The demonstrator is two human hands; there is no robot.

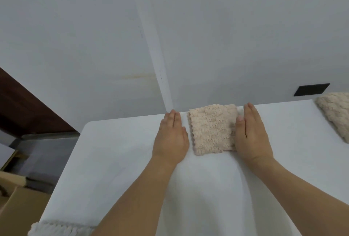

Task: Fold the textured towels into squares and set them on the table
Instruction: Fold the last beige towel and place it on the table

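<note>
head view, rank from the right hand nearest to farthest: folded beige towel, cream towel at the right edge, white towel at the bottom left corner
From the right hand:
1. folded beige towel, touching the hand's thumb side.
2. cream towel, at the table's right edge.
3. white towel, at the near left corner, past the left arm.

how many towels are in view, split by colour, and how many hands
Beige folded towel: 1
Cream towels, each cut off by the frame: 2, one at the right edge, one at the bottom left
Hands: 2, left hand, right hand
Total: 5
</note>
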